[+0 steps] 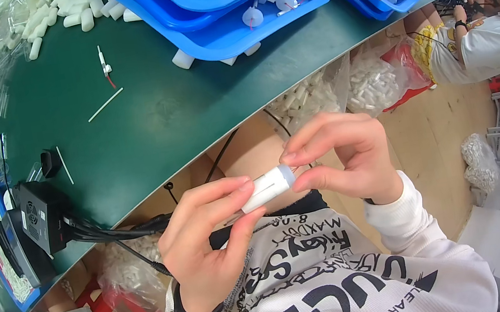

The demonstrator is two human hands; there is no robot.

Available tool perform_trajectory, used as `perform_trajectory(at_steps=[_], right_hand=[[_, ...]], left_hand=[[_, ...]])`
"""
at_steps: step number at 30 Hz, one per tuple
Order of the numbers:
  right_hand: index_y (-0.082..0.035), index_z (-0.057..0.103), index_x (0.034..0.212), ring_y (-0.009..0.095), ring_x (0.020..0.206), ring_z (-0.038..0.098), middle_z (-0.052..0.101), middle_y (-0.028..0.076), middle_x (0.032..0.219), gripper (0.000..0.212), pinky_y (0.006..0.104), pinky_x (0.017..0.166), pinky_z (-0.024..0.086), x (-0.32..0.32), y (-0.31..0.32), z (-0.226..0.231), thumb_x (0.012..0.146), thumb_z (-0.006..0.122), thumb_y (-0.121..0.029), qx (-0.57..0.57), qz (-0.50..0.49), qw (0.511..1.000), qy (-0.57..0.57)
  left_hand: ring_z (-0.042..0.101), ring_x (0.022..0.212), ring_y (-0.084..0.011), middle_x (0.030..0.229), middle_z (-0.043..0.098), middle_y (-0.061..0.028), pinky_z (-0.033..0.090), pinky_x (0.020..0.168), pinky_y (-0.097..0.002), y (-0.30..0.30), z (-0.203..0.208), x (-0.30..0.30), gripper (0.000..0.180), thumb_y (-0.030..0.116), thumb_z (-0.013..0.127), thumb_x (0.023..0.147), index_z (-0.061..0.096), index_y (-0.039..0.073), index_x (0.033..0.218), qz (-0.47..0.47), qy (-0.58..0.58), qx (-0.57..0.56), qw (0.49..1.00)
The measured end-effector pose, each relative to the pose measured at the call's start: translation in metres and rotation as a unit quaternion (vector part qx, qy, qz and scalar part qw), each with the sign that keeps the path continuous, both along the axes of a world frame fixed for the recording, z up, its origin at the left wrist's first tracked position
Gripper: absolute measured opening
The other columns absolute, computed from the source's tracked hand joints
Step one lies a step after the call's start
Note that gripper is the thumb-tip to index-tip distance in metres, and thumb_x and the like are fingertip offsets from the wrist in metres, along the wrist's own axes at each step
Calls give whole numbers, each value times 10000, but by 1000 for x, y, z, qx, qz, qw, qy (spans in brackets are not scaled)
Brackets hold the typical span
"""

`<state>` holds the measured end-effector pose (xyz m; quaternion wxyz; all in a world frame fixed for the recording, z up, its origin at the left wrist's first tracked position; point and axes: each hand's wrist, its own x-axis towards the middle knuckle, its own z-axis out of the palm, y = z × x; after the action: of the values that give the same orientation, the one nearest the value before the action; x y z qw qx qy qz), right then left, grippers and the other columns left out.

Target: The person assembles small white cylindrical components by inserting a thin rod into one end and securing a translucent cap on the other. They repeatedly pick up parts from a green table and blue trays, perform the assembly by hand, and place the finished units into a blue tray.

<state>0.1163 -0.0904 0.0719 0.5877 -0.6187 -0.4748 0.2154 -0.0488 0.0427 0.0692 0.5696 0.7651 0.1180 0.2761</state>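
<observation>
My left hand (211,239) grips a short white plastic cylinder (263,192) between thumb and fingers, above my lap in front of the table edge. The cylinder lies tilted, its greyish end (285,174) toward the right. At that end the thumb and forefinger of my right hand (350,155) close on its rim; whether a thin part sits between those fingertips is too small to tell. A thin dark strip shows below the left fingers, beside the cylinder.
The green table (158,125) bears a slim white stick (106,104), a small white part with a red wire (105,68), stacked blue trays (230,46) and a heap of white cylinders (85,18). A black box with cables (43,216) stands left. Other people (478,45) sit nearby.
</observation>
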Motion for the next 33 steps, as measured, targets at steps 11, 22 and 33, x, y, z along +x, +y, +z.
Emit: perform_trajectory(at_steps=[11, 22, 33], right_hand=[[10, 669, 774, 248, 786, 673, 668, 178, 817, 204, 306, 673, 545, -8, 3, 4, 608, 787, -4, -2, 62, 997, 40], [24, 642, 883, 211, 772, 653, 653, 147, 837, 224, 270, 704, 517, -22, 8, 4, 687, 742, -16, -63, 10, 987, 145], [-103, 702, 887, 228, 942, 589, 664, 26, 902, 262, 440, 972, 345, -18, 5, 5, 653, 751, -210, 35, -67, 928, -366]], left_hand=[[615, 800, -187, 905, 628, -155, 484, 669, -255, -1, 4, -5, 300, -100, 732, 612, 655, -36, 895, -5, 16, -7, 1000], [598, 691, -233, 848, 621, -130, 479, 593, -296, -9, -6, -3, 343, 14, 740, 671, 597, -19, 981, 31, 43, 146, 988], [512, 678, -286, 817, 568, -117, 372, 641, -351, -9, 4, 0, 266, 102, 612, 783, 538, -17, 1008, -47, 109, 118, 986]])
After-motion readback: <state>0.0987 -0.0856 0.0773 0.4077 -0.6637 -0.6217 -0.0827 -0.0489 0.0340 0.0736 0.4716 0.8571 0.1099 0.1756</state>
